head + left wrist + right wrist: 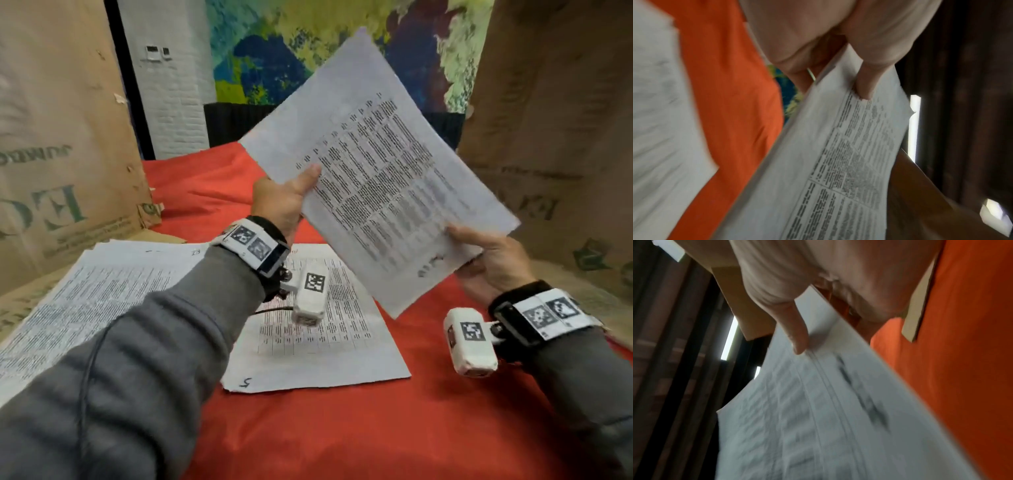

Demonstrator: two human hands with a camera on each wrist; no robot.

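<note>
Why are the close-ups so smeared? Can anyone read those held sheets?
Head view: sharpest, though the wide lens bends the edges; the held sheets show unreadable rows of print. Left wrist view: motion blur smears the print and red cloth. Right wrist view: blurriest, print only grey streaks.

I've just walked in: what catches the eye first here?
Printed pages are held up in the air, the left hand pinching one edge and the right hand another. Under them spreads a bright red cloth, with a loose page marked 5 lying flat on it.
</note>
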